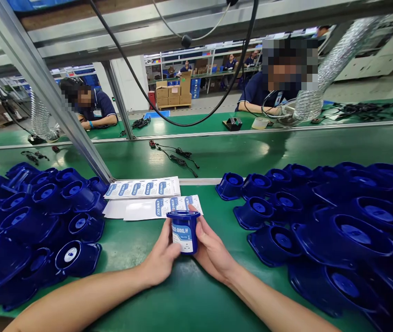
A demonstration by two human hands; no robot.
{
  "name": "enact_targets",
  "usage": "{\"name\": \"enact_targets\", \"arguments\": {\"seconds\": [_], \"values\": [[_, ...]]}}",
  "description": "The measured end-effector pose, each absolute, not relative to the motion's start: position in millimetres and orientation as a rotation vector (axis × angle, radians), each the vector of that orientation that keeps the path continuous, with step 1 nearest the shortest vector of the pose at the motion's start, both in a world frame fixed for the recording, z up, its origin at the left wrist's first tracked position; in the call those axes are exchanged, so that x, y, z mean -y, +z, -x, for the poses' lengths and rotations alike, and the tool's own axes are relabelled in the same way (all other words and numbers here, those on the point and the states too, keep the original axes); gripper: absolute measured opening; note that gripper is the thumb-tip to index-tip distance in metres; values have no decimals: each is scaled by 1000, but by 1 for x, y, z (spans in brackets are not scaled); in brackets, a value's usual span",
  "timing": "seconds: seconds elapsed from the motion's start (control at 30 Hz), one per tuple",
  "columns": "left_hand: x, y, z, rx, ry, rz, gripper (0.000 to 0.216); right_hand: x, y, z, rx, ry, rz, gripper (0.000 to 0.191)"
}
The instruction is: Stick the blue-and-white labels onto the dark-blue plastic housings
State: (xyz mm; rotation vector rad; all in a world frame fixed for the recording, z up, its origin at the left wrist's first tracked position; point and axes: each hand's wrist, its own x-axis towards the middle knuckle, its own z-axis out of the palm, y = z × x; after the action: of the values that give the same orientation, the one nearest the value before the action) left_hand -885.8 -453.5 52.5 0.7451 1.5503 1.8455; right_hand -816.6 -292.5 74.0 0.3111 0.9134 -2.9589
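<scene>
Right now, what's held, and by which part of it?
A labelled blue housing, held by its opposite sides: left hand on one, right hand on the other.

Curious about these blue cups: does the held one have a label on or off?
On: a blue-and-white label with "5000L/H" shows across the held cup's front.

Stretches the bare left forearm (96, 295) and the bare right forearm (268, 293) up from the lower edge of view, both slanting inward. Holds the bare left hand (161, 259) and the bare right hand (213, 251) close together near mid-view, palms facing. Bends the slightly blurred left thumb (174, 251) across the front. Grips from both sides.
</scene>
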Motion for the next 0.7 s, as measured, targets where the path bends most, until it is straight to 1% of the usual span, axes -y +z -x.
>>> {"name": "enact_targets", "arguments": {"seconds": [0.07, 0.1, 0.17, 0.27, 0.37, 0.5, 0.6, 0.7], "values": [[455, 51, 890, -1426, 1926, -619, 80, 293, 74, 816, -906, -2943, -283, 73], [455, 51, 892, -1392, 1938, -583, 78, 293, 73, 815, -909, -2928, -271, 72], [457, 55, 896, -1408, 1904, -617, 81, 294, 71, 815, -929, -2889, -234, 68], [460, 61, 897, -1590, 1787, -776, 86, 298, 67, 814, -1003, -2854, -177, 62], [463, 58, 896, -1726, 1698, -810, 89, 301, 65, 813, -1129, -2850, -173, 58], [463, 53, 895, -1827, 1675, -728, 88, 304, 63, 813, -1266, -2836, -199, 53], [460, 56, 894, -1804, 1686, -682, 87, 304, 61, 813, -1420, -2810, -183, 54], [457, 61, 892, -1765, 1722, -663, 79, 304, 57, 812, -1579, -2760, -162, 58]]}}
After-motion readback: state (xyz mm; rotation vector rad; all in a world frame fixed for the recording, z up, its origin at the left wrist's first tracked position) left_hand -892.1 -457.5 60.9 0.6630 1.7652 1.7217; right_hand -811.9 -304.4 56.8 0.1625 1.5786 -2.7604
